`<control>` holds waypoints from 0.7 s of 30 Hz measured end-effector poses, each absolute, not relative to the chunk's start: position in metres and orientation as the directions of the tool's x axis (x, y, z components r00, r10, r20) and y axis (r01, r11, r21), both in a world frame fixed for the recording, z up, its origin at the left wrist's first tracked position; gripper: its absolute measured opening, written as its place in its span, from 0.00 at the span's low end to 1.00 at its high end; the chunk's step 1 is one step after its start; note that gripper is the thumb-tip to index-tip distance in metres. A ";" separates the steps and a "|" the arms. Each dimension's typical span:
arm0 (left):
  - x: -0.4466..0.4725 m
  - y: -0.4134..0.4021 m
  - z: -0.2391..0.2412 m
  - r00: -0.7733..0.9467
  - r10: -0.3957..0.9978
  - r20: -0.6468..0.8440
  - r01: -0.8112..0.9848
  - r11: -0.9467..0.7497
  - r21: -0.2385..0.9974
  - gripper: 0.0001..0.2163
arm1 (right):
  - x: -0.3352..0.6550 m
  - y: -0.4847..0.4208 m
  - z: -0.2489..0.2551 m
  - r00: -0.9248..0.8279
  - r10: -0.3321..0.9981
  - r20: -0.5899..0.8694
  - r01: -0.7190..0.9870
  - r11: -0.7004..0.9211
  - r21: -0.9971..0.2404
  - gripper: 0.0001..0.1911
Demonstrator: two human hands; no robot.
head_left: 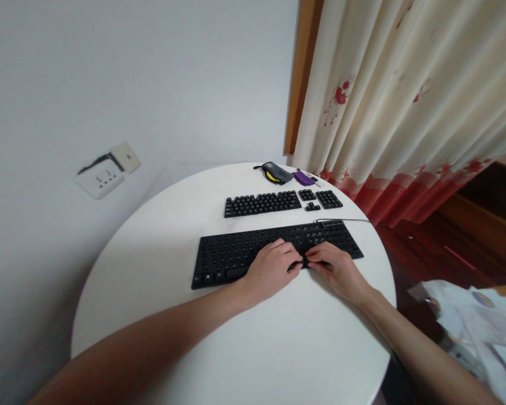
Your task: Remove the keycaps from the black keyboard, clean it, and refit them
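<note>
A black keyboard [236,256] lies on the white round table [152,264]. Most of its key positions show bare sockets, while a few caps remain along its bottom left row. Over its lower edge, right of the middle, my left hand [276,263] is closed with fingers curled down. My right hand [335,267] is right beside it, thumb and fingers pinched together at the same spot. Whatever the fingertips hold is too small and covered to make out. Behind the keyboard, loose black keycaps [261,203] are laid out in keyboard order.
At the table's back edge rest a dark grey pouch with yellow [276,173] and a purple cloth-like item [303,178]. A thin cable [349,219] runs off to the right. A curtain [362,112] hangs behind; papers [476,315] lie at the lower right.
</note>
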State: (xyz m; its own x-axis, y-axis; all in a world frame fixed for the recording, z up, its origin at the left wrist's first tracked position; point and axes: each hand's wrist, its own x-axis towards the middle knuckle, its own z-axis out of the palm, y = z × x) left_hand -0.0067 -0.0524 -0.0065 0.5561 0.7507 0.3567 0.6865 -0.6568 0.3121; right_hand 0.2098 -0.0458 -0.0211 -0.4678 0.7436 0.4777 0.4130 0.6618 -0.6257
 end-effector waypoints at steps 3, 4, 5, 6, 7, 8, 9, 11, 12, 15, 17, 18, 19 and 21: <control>-0.007 -0.053 -0.006 0.558 0.747 0.361 0.684 -0.660 0.310 0.06 | 0.210 -0.045 -0.021 -0.469 0.745 0.474 0.407 0.659 -0.633 0.05; -0.007 -0.053 -0.006 0.559 0.747 0.361 0.684 -0.661 0.308 0.06 | 0.210 -0.045 -0.021 -0.474 0.744 0.471 0.404 0.659 -0.634 0.05; -0.007 -0.052 -0.006 0.560 0.746 0.361 0.685 -0.662 0.305 0.06 | 0.210 -0.045 -0.022 -0.478 0.742 0.470 0.403 0.660 -0.633 0.05; -0.007 -0.052 -0.006 0.560 0.746 0.361 0.685 -0.662 0.304 0.06 | 0.210 -0.045 -0.022 -0.481 0.740 0.470 0.404 0.662 -0.631 0.05; -0.006 -0.052 -0.006 0.559 0.746 0.361 0.686 -0.661 0.303 0.06 | 0.210 -0.045 -0.022 -0.483 0.738 0.471 0.406 0.665 -0.627 0.05; -0.006 -0.052 -0.006 0.558 0.747 0.362 0.687 -0.660 0.303 0.06 | 0.210 -0.045 -0.022 -0.484 0.735 0.474 0.408 0.669 -0.621 0.05; -0.006 -0.052 -0.006 0.557 0.748 0.362 0.687 -0.659 0.305 0.06 | 0.210 -0.045 -0.023 -0.486 0.732 0.478 0.410 0.674 -0.614 0.05; -0.006 -0.053 -0.006 0.554 0.750 0.362 0.688 -0.657 0.309 0.06 | 0.210 -0.045 -0.024 -0.488 0.724 0.487 0.413 0.683 -0.602 0.06; -0.006 -0.053 -0.006 0.554 0.750 0.362 0.688 -0.657 0.310 0.06 | 0.211 -0.045 -0.024 -0.489 0.722 0.489 0.414 0.686 -0.598 0.06; -0.006 -0.053 -0.006 0.553 0.750 0.361 0.689 -0.656 0.308 0.06 | 0.211 -0.044 -0.024 -0.478 0.725 0.495 0.419 0.684 -0.597 0.07; -0.006 -0.053 -0.007 0.553 0.749 0.365 0.689 -0.657 0.306 0.06 | 0.211 -0.044 -0.024 -0.459 0.736 0.496 0.426 0.673 -0.605 0.06; -0.006 -0.053 -0.007 0.552 0.748 0.367 0.688 -0.658 0.306 0.06 | 0.211 -0.044 -0.023 -0.451 0.742 0.497 0.428 0.668 -0.609 0.05; -0.006 -0.053 -0.007 0.552 0.748 0.369 0.687 -0.659 0.306 0.05 | 0.211 -0.044 -0.023 -0.447 0.745 0.495 0.428 0.664 -0.613 0.04; -0.006 -0.052 -0.007 0.553 0.746 0.370 0.686 -0.660 0.305 0.06 | 0.212 -0.044 -0.023 -0.453 0.745 0.490 0.421 0.663 -0.619 0.04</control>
State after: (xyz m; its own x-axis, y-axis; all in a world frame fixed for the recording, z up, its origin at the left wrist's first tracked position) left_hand -0.0063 -0.0525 -0.0072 0.5531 0.7464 0.3702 0.6863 -0.6601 0.3054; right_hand 0.2117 -0.0438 -0.0232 -0.4532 0.7448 0.4898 0.4214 0.6632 -0.6186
